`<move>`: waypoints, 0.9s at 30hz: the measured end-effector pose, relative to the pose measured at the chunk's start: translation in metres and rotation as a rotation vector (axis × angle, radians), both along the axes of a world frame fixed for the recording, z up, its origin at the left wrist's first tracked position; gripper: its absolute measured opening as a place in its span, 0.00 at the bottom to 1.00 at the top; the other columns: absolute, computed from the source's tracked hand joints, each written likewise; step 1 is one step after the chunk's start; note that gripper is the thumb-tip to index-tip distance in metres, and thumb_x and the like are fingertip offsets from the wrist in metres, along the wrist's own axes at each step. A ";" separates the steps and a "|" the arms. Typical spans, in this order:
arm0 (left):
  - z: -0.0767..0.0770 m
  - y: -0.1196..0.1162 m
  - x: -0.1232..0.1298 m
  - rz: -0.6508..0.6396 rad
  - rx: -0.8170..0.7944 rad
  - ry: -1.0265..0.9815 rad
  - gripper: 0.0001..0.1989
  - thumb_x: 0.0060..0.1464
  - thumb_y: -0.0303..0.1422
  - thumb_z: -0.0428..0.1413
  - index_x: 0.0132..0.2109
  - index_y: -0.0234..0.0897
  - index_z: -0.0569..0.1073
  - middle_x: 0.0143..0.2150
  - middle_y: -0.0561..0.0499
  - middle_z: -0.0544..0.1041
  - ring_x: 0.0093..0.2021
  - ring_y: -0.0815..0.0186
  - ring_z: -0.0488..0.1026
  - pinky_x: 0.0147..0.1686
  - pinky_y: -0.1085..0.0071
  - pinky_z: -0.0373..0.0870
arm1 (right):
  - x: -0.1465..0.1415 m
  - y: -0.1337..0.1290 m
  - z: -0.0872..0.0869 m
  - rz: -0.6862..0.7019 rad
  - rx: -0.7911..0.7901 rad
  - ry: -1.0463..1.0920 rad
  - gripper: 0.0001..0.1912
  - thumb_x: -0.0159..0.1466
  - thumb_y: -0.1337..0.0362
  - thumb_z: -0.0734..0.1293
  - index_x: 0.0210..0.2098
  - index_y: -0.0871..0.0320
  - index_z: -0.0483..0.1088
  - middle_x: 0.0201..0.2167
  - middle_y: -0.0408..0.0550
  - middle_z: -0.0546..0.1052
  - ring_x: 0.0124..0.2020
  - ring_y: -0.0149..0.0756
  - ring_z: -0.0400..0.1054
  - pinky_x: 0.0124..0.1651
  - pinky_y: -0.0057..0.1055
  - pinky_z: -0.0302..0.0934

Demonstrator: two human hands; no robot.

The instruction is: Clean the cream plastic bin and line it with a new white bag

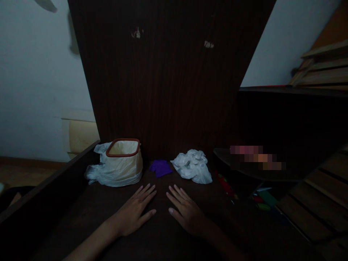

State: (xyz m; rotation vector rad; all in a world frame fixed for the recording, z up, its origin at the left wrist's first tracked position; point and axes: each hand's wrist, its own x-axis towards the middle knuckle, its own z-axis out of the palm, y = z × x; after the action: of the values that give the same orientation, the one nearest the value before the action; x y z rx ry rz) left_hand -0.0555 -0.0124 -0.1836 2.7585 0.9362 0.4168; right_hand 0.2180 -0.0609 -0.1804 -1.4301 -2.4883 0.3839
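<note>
Both hands rest palm down on a dark wooden surface (pixel 163 246), fingers spread. My left hand (pixel 136 210) holds nothing and is nearest to a small bin (pixel 125 168) with a brown rim, lined with a whitish plastic bag whose edge spreads to the left. My right hand (pixel 186 210) is empty too, just in front of a crumpled white plastic bag (pixel 192 166). Between the bin and that bag lies a folded purple item (pixel 161 168), beyond the fingertips of both hands and touched by neither.
A tall dark wooden panel (pixel 168 83) stands behind the objects. On the left runs a low raised edge (pixel 51 174). To the right are a dark shelf (pixel 258 174) with a blurred patch, a green item (pixel 268 198) below it, and wooden slats (pixel 307 214).
</note>
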 end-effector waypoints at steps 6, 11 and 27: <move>-0.001 0.000 -0.001 -0.008 0.006 -0.017 0.31 0.69 0.46 0.50 0.74 0.46 0.55 0.75 0.45 0.56 0.74 0.49 0.55 0.70 0.45 0.57 | 0.004 -0.001 -0.007 0.012 0.064 0.040 0.29 0.74 0.58 0.59 0.71 0.59 0.57 0.73 0.56 0.53 0.75 0.51 0.44 0.74 0.58 0.45; 0.003 0.000 0.000 -0.001 -0.014 -0.010 0.31 0.69 0.47 0.50 0.74 0.45 0.56 0.75 0.44 0.56 0.74 0.48 0.55 0.71 0.45 0.57 | 0.003 -0.002 -0.002 0.025 0.052 0.036 0.28 0.74 0.59 0.59 0.72 0.60 0.57 0.73 0.56 0.53 0.75 0.51 0.43 0.74 0.58 0.44; 0.004 0.001 0.002 0.019 -0.046 0.021 0.31 0.69 0.47 0.49 0.73 0.41 0.58 0.75 0.43 0.56 0.74 0.48 0.54 0.71 0.44 0.56 | 0.002 -0.001 -0.001 0.018 0.036 -0.009 0.29 0.74 0.58 0.58 0.71 0.62 0.57 0.74 0.56 0.52 0.76 0.52 0.42 0.74 0.57 0.43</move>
State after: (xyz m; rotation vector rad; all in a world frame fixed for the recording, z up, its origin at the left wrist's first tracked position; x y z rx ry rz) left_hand -0.0537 -0.0118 -0.1797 2.7201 0.9658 0.3651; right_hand 0.2198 -0.0624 -0.1819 -1.3996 -2.5036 0.3349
